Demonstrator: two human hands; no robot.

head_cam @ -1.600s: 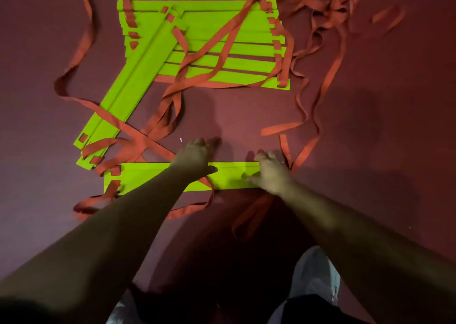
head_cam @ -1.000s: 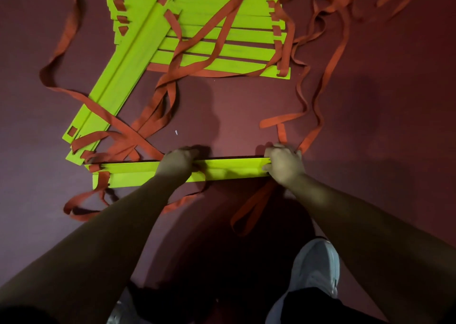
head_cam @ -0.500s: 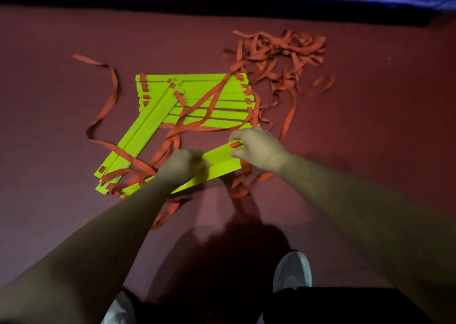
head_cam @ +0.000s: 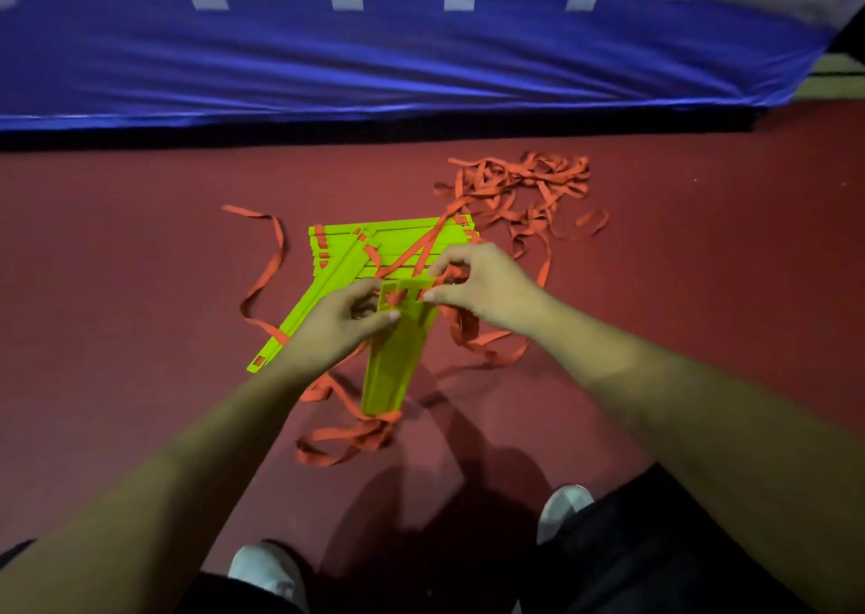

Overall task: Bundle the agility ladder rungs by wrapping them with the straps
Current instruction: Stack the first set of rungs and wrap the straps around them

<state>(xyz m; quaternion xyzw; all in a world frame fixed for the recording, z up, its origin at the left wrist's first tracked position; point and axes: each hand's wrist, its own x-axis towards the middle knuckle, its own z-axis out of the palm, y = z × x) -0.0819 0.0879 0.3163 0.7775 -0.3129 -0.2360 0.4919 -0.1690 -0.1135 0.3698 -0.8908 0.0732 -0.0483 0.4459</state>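
Observation:
I hold a small stack of lime-green ladder rungs (head_cam: 395,356) lifted off the floor, its long axis pointing toward me. My left hand (head_cam: 339,325) grips the stack's upper left edge. My right hand (head_cam: 482,288) pinches an orange strap at the stack's top end. Orange strap (head_cam: 348,438) hangs from the lower end and loops on the floor. More green rungs (head_cam: 398,239) lie flat behind my hands, one group (head_cam: 304,318) slanting down to the left, crossed by straps.
A tangled heap of orange strap (head_cam: 529,192) lies at the back right on the dark red floor (head_cam: 140,332). A blue padded wall (head_cam: 374,51) with white shapes stands behind. My white shoes (head_cam: 262,571) show at the bottom.
The near rungs lay flat across the floor under both hands; now they are lifted and turned lengthwise toward me. My head has risen, bringing the blue wall into sight.

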